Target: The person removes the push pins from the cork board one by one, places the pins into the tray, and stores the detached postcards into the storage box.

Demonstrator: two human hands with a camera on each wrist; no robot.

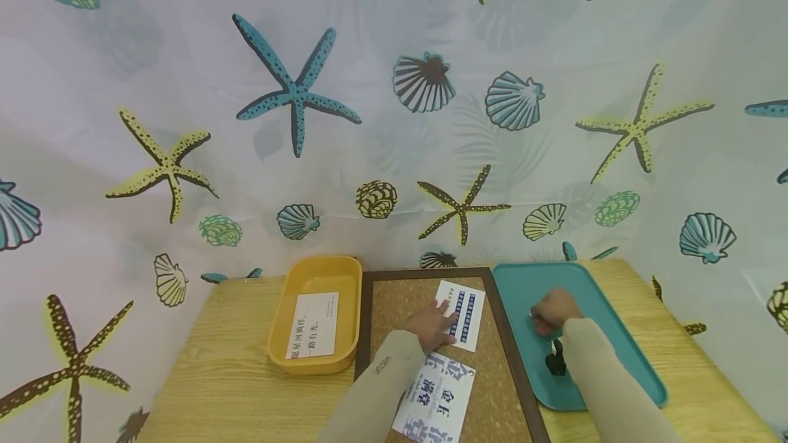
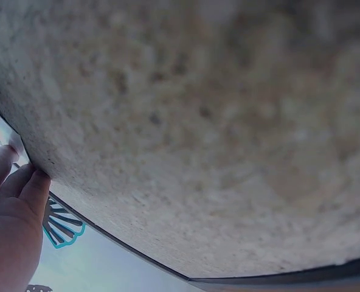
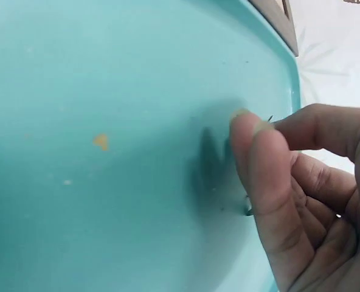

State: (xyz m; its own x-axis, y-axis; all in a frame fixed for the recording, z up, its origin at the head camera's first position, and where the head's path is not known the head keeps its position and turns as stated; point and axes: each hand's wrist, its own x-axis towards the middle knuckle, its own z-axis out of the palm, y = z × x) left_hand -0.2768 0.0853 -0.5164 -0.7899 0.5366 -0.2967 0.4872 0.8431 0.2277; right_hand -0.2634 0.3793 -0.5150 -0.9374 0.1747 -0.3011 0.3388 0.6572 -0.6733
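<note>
My left hand (image 1: 432,325) presses with spread fingers on a white card with blue print (image 1: 463,316), which lies on a brown-framed cork board (image 1: 511,388). Below it on the cork is a second white card with purple lettering (image 1: 434,398), a small round tack head (image 1: 471,373) at its upper right corner. Over the teal tray (image 1: 591,292) my right hand (image 1: 557,310) has thumb and forefinger pinched together. A thin dark point shows beside the fingertips in the right wrist view, seemingly a thumbtack (image 3: 270,118), mostly hidden by the fingers.
A yellow tray (image 1: 281,361) holding a white card with black writing (image 1: 314,325) stands left of the board. Under my right forearm a small black object (image 1: 555,361) lies in the teal tray. Behind the wooden table (image 1: 246,388) hangs a shell-and-starfish patterned curtain (image 1: 369,156).
</note>
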